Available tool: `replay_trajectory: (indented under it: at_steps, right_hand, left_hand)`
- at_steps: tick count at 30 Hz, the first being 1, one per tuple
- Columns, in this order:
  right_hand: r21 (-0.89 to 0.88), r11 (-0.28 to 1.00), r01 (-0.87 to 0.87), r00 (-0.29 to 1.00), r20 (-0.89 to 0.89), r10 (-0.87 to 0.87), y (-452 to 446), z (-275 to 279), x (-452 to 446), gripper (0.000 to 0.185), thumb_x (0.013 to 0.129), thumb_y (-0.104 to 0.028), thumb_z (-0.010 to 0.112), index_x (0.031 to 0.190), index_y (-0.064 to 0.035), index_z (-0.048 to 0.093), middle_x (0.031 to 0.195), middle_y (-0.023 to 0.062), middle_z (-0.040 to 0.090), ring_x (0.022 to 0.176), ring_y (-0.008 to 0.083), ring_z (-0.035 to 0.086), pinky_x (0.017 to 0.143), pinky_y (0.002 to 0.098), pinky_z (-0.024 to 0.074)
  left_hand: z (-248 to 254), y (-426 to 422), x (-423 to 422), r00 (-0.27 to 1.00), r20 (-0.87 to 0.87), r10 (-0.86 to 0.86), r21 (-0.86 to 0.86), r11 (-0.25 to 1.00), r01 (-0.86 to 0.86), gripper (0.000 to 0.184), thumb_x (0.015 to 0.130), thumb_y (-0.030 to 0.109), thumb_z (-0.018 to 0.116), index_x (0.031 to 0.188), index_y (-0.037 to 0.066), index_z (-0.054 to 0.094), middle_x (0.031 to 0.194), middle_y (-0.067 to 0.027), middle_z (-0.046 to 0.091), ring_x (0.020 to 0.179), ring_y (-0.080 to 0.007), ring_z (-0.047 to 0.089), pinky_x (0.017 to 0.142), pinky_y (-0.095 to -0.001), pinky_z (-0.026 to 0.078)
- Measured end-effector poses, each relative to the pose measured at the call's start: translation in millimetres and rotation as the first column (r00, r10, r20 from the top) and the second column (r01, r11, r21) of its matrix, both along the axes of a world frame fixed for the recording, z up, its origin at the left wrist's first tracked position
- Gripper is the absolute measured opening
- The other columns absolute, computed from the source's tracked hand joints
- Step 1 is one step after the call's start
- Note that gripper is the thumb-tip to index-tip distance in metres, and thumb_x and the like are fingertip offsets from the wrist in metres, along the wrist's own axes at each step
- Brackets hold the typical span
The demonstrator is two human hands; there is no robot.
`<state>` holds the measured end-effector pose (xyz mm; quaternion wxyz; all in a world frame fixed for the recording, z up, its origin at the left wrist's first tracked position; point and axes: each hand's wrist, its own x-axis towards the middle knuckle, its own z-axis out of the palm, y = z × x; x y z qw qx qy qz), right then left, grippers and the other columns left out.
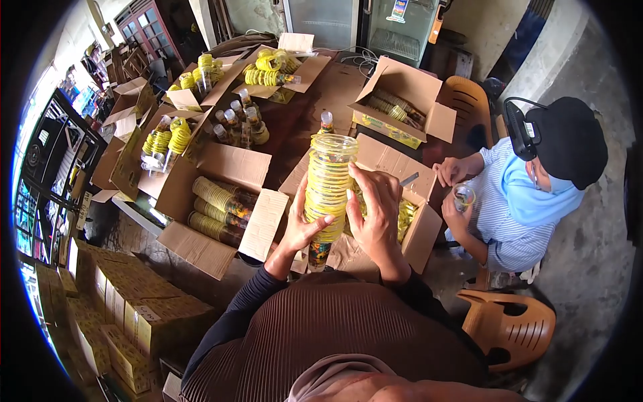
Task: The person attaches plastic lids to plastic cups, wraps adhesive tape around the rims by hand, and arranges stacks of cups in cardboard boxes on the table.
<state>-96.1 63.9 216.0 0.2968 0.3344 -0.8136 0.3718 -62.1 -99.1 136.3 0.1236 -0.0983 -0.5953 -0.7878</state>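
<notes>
A tall stack of nested clear plastic cups with yellow-patterned rims (pixel 326 194) stands nearly upright in front of my chest. Around its left side wraps my left hand (pixel 295 226), the thumb lying across the front. My right hand (pixel 377 216) is at the right side, fingers curled, with the index fingertip against the cups near the top. The stack's lower end shows a dark, colourful print. Behind my hands is an open cardboard box (pixel 418 228) with yellow items inside, partly hidden by the stack and my right hand.
At the left, an open box (pixel 224 167) holds several cup stacks (pixel 218 201). Further boxes of yellow-rimmed cups (pixel 271 70) and upright stacks (pixel 241 124) stand behind. Another open box (pixel 395 104) is at the back right. A co-worker (pixel 522 194) at the right holds a cup (pixel 463 196).
</notes>
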Motion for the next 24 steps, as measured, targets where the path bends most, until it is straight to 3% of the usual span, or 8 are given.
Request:
replay_trajectory:
  at_steps: [6,18,24]
  right_hand:
    - [-0.012,1.0,-0.028,1.0,-0.013,0.028,-1,1,5,0.054,0.079,-0.002,0.063,0.132,-0.0072,0.052,0.106,0.0097,0.059,0.094,0.0268,0.052,0.087,0.0405,0.0385]
    - [0.066,0.997,0.05,0.998,-0.043,-0.047,-5,4,19,0.051,0.077,-0.003,0.065,0.127,-0.0095,0.056,0.107,0.0095,0.056,0.101,0.0288,0.05,0.091,0.0434,0.0372]
    - [0.047,0.997,0.062,0.997,-0.048,-0.06,-11,8,24,0.049,0.075,-0.001,0.066,0.122,-0.0103,0.058,0.122,0.0086,0.055,0.114,0.0302,0.049,0.098,0.0445,0.0351]
  left_hand:
    - [-4,-1,7,1.0,-0.014,0.013,-0.011,1.0,-0.014,0.099,0.075,0.017,0.078,0.149,-0.002,0.014,0.144,-0.0159,0.037,0.133,-0.0239,0.038,0.11,-0.0385,0.032]
    - [-3,-5,20,1.0,0.001,-0.023,0.013,1.0,0.023,0.099,0.076,0.016,0.077,0.149,-0.002,0.012,0.144,-0.0171,0.036,0.133,-0.0246,0.038,0.11,-0.0398,0.032]
    - [-3,-14,26,1.0,-0.016,-0.022,-0.034,0.999,0.021,0.099,0.076,0.018,0.078,0.149,-0.002,0.013,0.145,-0.0164,0.036,0.133,-0.0242,0.038,0.109,-0.0393,0.032]
